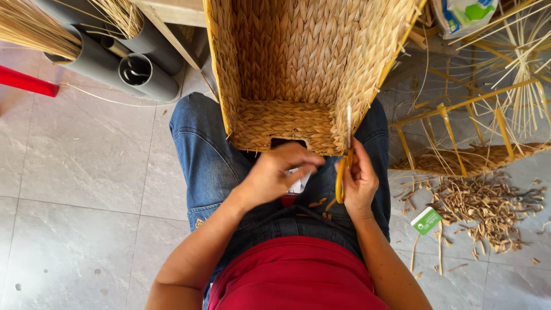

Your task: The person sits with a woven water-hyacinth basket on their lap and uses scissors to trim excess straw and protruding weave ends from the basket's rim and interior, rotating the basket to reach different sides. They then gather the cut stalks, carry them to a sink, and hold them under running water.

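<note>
A rectangular woven straw basket (pixel 298 63) rests tilted on my lap, its opening toward me. My right hand (pixel 360 182) grips yellow-handled scissors (pixel 344 166), blades pointing up along the basket's near right rim. My left hand (pixel 274 175) is closed just below the basket's near edge, fingers pinched at something small and white (pixel 298 183); what it is I cannot tell. I wear blue jeans (pixel 204 155) and a red top (pixel 293 275).
Grey plastic pipes (pixel 138 72) and bundles of straw (pixel 28 26) lie at the upper left beside a red bar (pixel 26 81). On the right stand a yellow wire frame with partial weaving (pixel 465 155), a pile of straw trimmings (pixel 488 209) and a small green-and-white packet (pixel 426 220). Grey tile floor (pixel 86 172).
</note>
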